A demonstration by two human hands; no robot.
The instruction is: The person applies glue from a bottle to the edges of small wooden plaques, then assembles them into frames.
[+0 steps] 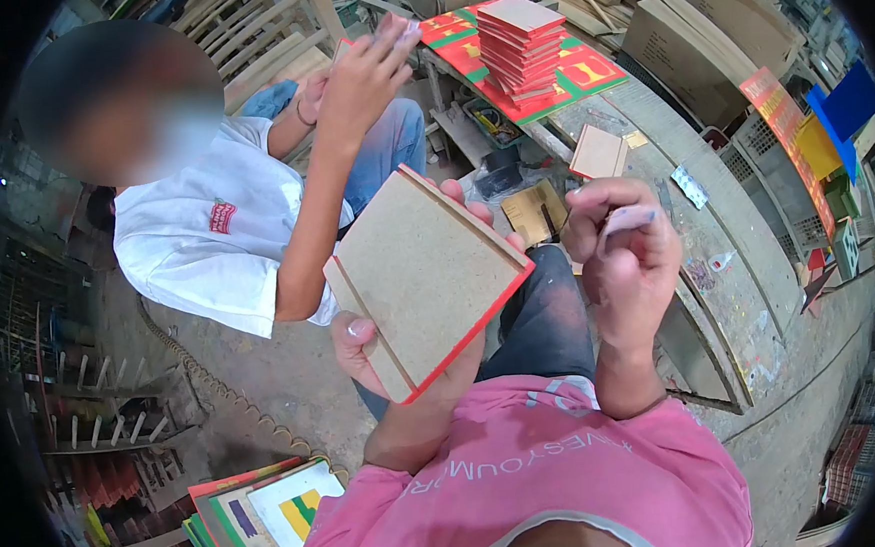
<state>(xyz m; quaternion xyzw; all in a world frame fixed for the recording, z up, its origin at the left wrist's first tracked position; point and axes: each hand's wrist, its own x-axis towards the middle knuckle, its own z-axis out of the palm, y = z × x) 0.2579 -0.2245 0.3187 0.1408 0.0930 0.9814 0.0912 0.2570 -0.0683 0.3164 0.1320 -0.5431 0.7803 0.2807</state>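
Observation:
My left hand (455, 369) grips a square brown fibreboard panel (428, 274) from below. Its thumb presses on the left edge, and fingertips show past the far edge. The panel has red painted edges and a groove near each of two opposite sides. To its right, my right hand (633, 282) is raised, apart from the panel. A small folded piece (627, 224), pale with a bluish patch, is pinched between its fingers; it looks like sandpaper or cloth. Beyond, a similar red-edged panel (599, 151) lies on the workbench (730, 220).
A stack of red-edged panels (521, 48) stands on a red and green printed sheet (595, 68). At left sits a co-worker in a white shirt (209, 222), hands raised. Painted boards (263, 525) lean at lower left; cardboard boxes (680, 58) stand behind the bench.

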